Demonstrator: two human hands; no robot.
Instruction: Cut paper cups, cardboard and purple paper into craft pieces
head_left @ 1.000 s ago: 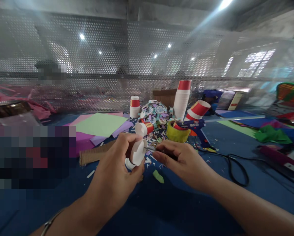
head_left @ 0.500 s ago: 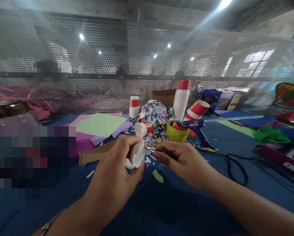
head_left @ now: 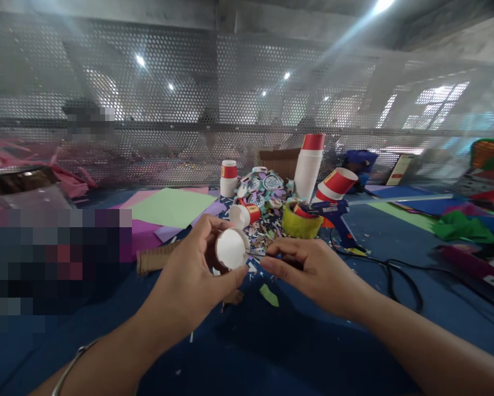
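My left hand [head_left: 193,280] pinches a white paper disc [head_left: 231,248], a cut cup bottom, between thumb and fingers, its round face turned towards me. My right hand [head_left: 308,269] is closed round a small pair of scissors [head_left: 258,254], whose thin blades point left and touch the disc's right edge. Both hands hover above a blue table [head_left: 272,352] littered with paper scraps. A green paper scrap [head_left: 268,295] lies just below the hands.
Behind the hands lie a tipped red-and-white cup [head_left: 243,214], a yellow tape roll [head_left: 300,221], a blue glue gun [head_left: 333,212] with black cord [head_left: 395,275], a cup stack [head_left: 308,165], a pile of decorated discs [head_left: 261,184], coloured paper sheets [head_left: 170,208], and a cardboard strip [head_left: 156,257]. A perforated metal screen closes the back.
The curled white strip that hung from the cup piece is gone from my left hand. The disc has turned to face me and the hands have shifted slightly.
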